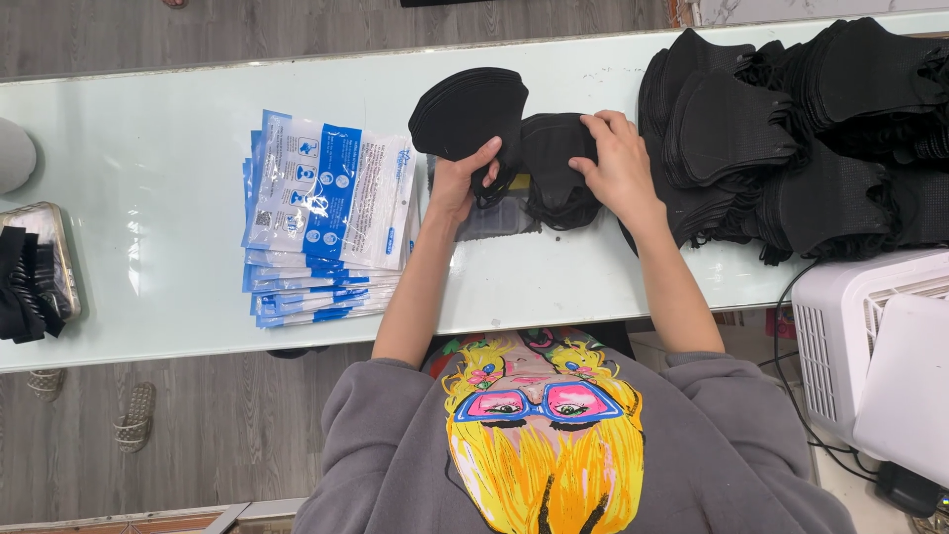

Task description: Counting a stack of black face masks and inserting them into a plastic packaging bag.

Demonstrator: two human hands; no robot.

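My left hand (463, 180) grips a small stack of folded black face masks (470, 111) and lifts it off the pale table (148, 178). My right hand (615, 158) presses down on a second bunch of black masks (556, 173) that lies over a clear plastic pouch (491, 218). Both hands meet near the middle of the table. To the left of my left hand lies a fanned stack of flat blue-and-white printed pouches (321, 213).
A large heap of black masks (801, 129) fills the table's right end. A tray with black items (35, 272) sits at the left edge. A white machine (870, 346) with a cable stands at the lower right. Sandals (133, 415) lie on the wooden floor.
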